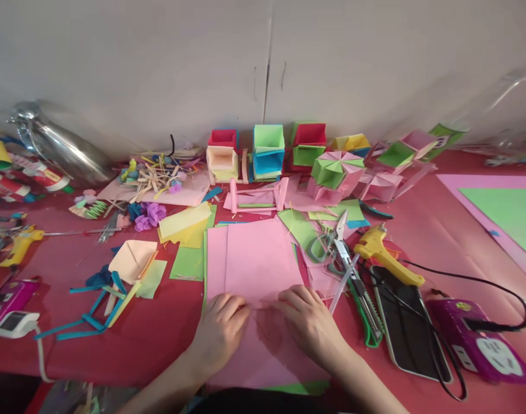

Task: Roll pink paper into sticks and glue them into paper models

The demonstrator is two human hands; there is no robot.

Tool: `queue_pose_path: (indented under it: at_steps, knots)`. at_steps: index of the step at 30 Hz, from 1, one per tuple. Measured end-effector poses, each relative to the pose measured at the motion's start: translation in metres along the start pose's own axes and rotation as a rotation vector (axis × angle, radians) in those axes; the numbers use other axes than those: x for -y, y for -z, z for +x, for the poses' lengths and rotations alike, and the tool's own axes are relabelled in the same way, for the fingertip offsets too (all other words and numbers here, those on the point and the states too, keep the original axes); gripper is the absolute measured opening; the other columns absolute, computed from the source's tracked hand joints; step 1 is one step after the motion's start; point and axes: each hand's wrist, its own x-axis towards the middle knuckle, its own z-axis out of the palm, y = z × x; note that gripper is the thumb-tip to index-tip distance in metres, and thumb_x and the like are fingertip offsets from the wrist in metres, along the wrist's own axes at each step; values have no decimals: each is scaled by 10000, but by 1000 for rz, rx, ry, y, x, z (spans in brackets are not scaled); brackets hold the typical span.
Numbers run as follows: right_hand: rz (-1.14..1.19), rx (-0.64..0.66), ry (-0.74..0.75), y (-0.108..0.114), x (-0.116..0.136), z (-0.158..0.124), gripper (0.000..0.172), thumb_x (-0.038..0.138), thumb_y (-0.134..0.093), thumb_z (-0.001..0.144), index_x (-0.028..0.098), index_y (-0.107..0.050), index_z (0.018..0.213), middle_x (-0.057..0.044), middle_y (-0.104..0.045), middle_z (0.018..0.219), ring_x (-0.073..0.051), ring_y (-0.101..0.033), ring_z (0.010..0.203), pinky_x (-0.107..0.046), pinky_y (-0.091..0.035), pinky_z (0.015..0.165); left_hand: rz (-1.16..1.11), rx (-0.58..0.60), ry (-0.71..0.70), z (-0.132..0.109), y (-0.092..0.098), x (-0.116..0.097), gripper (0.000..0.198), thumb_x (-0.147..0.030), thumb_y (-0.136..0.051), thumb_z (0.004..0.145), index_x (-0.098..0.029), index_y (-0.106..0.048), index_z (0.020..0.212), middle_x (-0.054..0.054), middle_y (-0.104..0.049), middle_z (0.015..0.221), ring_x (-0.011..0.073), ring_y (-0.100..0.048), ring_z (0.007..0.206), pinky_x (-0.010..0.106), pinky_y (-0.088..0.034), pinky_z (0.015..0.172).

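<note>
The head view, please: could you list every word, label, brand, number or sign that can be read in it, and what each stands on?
No text can be read with certainty.
Red-and-white bottle at the far left: label too blurred to read.
Yellow sticker on the right-hand purple power strip: too small to read.
Green piece at the back right: dark mark, too blurred to make out.

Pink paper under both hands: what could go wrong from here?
1. The pink paper might slip or crease crooked: the left hand and right hand are on it, and a loose green sheet shows beneath.
2. The right hand could knock the green-handled cutter lying just beside it.
3. A black cord loops over the phone; a snag might drag it.
</note>
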Motion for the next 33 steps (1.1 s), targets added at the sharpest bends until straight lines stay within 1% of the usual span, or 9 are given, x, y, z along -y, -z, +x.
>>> queue_pose_path:
  at_steps: [3,5,7,9,13,17,24,29,33]
  knots:
    - [-30,16,25,2,-4,0,113,175,-532,830,200,-619,897,-34,-615,859,-194,-450,804,-314,-333,712,33,0,-8,2,0,-2,161,-150,-475,862,-174,-615,939,36,-623,895,180,-526,850,321,-430,761]
    - [-60,3,54,1,-8,1,95,194,-527,845,197,-621,859,-26,-613,814,-182,-446,769,-304,-327,692,98,-3,-13,4,-1,-6,151,-128,-480,855,-177,-611,912,32,-625,915,189,-524,875,333,-428,779]
    - [-80,-8,74,-1,-11,3,116,186,-512,855,198,-620,814,-18,-608,764,-175,-438,739,-300,-320,678,154,28,-9,6,-3,-8,142,-104,-486,844,-177,-606,866,26,-622,909,193,-526,869,337,-432,769]
    - [-89,-14,81,-2,-13,4,144,185,-498,862,198,-620,785,-18,-604,738,-175,-433,728,-303,-317,679,169,80,9,7,-5,-10,141,-92,-487,838,-178,-598,827,20,-613,868,181,-535,810,320,-441,713]
    - [-100,-8,73,-1,-13,4,163,183,-471,870,204,-624,818,-26,-611,761,-179,-446,761,-308,-322,707,143,125,35,7,-4,-6,136,-116,-482,849,-188,-598,843,20,-595,842,172,-542,756,306,-445,653]
    - [-124,33,21,2,-8,6,150,172,-466,870,197,-612,853,-33,-613,800,-183,-460,796,-309,-326,746,83,139,38,8,0,2,114,-152,-495,851,-181,-600,819,24,-587,787,176,-541,738,310,-446,659]
    - [-248,64,-108,3,-7,13,150,253,-554,837,177,-577,709,-36,-591,742,-196,-468,771,-316,-320,715,42,164,91,17,7,11,140,-174,-509,845,-179,-580,723,28,-579,726,190,-535,738,322,-424,667]
    - [-305,70,-169,5,-6,20,152,249,-597,800,175,-590,667,-38,-600,714,-202,-498,751,-324,-326,694,7,203,131,26,14,11,139,-135,-532,814,-181,-567,688,15,-589,716,172,-553,734,284,-431,650]
    - [-337,56,-210,3,-1,21,158,234,-588,800,166,-595,657,-60,-604,695,-221,-508,752,-344,-326,702,-21,232,142,28,16,11,159,-76,-499,797,-182,-558,695,16,-604,711,186,-569,728,295,-430,647]
